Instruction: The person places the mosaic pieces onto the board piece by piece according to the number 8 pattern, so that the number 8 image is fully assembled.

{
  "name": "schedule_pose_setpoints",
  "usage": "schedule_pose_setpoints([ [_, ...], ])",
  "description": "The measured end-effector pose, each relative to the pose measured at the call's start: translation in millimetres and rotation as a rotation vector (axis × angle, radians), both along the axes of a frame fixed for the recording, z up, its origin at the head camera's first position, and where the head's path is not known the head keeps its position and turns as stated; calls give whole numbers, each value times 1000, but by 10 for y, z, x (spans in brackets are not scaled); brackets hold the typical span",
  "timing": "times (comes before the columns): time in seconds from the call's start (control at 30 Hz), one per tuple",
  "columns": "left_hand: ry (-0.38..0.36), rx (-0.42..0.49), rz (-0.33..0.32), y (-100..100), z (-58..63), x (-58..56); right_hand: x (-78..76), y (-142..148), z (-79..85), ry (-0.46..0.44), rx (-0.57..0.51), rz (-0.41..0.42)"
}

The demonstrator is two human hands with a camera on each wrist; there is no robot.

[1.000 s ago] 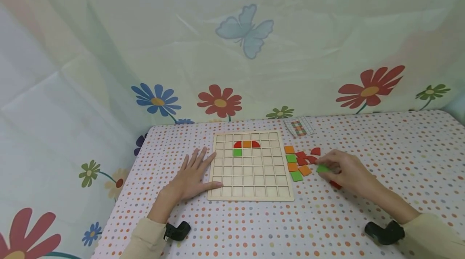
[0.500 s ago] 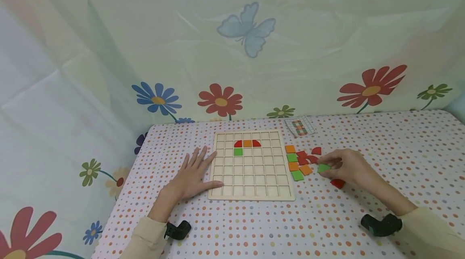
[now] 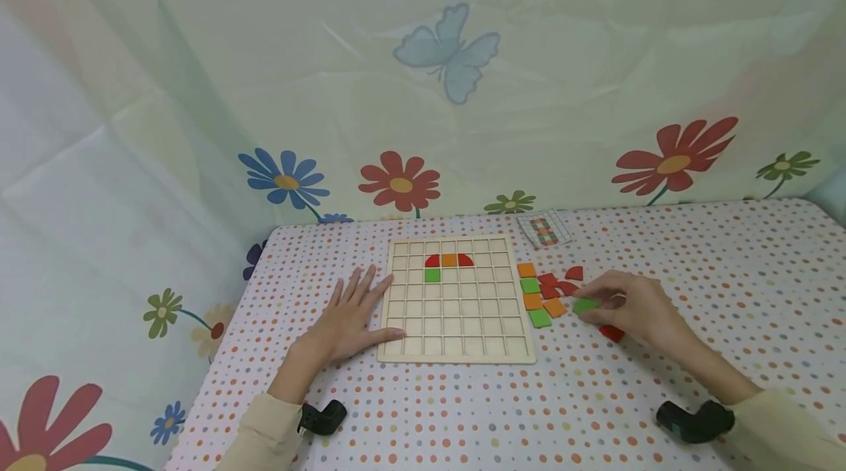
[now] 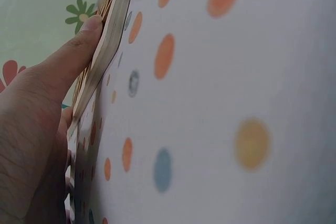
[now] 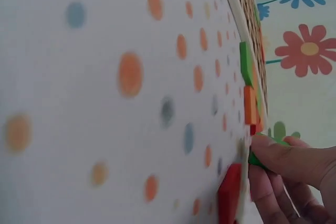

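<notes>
A pale wooden grid board (image 3: 452, 362) lies mid-table. In its upper part sit an orange square tile (image 3: 449, 260) between two red quarter-round tiles, and a green square tile (image 3: 432, 275) below the left one. My left hand (image 3: 346, 317) rests at the board's left edge, fingers spread, thumb on the frame, as the left wrist view also shows. Right of the loose tiles, my right hand (image 3: 631, 309) pinches a green square tile (image 3: 584, 306) between thumb and fingers. A red tile (image 5: 229, 192) lies on the table just below that hand.
Several loose orange, green and red tiles (image 3: 554, 308) lie between the board and my right hand. Behind them is a card (image 3: 562, 231) with a coloured grid pattern. A floral curtain (image 3: 568, 89) hangs along the table's back edge.
Over the last second my right hand stays by the loose tiles with the green tile, shifting only slightly. My left hand keeps its place on the board.
</notes>
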State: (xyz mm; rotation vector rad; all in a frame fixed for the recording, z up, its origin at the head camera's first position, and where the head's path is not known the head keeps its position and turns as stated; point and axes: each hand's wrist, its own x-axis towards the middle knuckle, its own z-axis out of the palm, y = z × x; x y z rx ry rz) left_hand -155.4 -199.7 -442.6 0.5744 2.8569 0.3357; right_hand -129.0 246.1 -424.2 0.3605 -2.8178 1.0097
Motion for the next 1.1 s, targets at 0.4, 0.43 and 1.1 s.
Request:
schedule_pose_setpoints([
  [0.4,4,7,-3,-3,-22,-6,-354,-581,160,74,-142,152],
  [0.43,5,8,-3,-5,-24,-8,-400,-638,161,58,-163,168],
  [1.1,6,-6,0,2,-7,-21,-897,-1287,-23,-16,-154,310],
])
